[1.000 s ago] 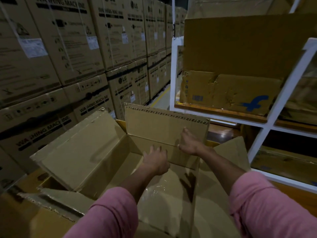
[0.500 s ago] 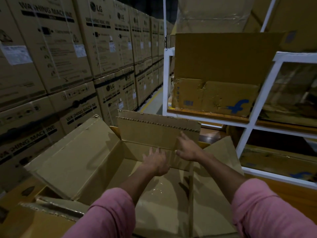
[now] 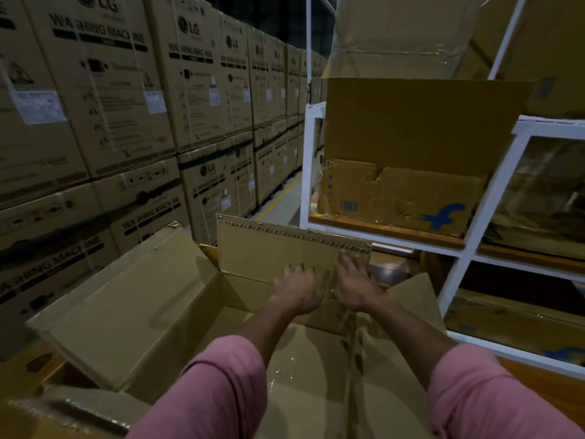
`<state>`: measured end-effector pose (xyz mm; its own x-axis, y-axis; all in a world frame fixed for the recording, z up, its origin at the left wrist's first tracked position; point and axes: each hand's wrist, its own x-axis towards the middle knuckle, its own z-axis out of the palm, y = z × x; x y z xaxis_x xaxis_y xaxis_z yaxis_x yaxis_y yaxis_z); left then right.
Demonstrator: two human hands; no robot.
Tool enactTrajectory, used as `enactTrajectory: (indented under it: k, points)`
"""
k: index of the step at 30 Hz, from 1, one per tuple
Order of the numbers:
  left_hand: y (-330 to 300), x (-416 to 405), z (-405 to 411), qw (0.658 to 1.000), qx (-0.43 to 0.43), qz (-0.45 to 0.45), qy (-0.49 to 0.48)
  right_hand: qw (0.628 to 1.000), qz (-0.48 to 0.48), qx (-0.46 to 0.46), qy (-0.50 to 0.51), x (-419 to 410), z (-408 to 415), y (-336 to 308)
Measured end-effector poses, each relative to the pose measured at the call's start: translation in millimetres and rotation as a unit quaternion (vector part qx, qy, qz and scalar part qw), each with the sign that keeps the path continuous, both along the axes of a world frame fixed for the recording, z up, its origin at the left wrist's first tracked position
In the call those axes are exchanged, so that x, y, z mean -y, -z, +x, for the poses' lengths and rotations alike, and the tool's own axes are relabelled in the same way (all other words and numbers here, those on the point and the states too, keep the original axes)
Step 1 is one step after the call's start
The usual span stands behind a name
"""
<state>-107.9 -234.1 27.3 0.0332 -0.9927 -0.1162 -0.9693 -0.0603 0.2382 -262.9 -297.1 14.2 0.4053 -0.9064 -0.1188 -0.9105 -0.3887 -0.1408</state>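
Pressing flat: left hand (image 3: 297,291) and right hand (image 3: 354,288), fingers spread, gripping nothing, on the upright far flap (image 3: 269,248) of the open cardboard box (image 3: 126,305) beside the white rack (image 3: 478,223). Risk: an uneven push could crease or tear the flap's perforated edge.

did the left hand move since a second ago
Yes. The left hand slid forward, and its fingertips now lie on the box's far flap, past the fold.

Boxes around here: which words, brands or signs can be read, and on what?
"LG": stacked cartons, left.
"WASHING MACHINE": same cartons.
Blue "f" mark: torn box on the shelf.
White stickers and small print: too blurred to read.
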Motion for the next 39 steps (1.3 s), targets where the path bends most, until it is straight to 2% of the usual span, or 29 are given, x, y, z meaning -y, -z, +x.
enactTrajectory:
  k: [6,10,22,29,34,39]
  points:
    - [20,39,-16,0.996,-0.061,-0.055,-0.03,0.997,-0.061,-0.038,-0.032,23,-4,2]
    - [39,59,-16,0.992,-0.094,-0.055,-0.06,0.993,-0.093,-0.045,-0.054,40,-8,-4]
    - [74,65,-11,0.997,-0.042,0.012,-0.056,0.994,-0.065,-0.057,-0.065,62,-16,12]
    - [71,60,-8,0.999,-0.022,0.025,-0.043,0.975,-0.21,-0.035,-0.066,41,-19,23]
    - [60,50,-3,0.999,0.015,0.018,-0.037,0.979,-0.186,-0.008,-0.08,28,-24,13]
    - [41,30,-1,1.0,0.01,0.02,-0.021,0.991,-0.12,-0.02,-0.052,15,-21,2]
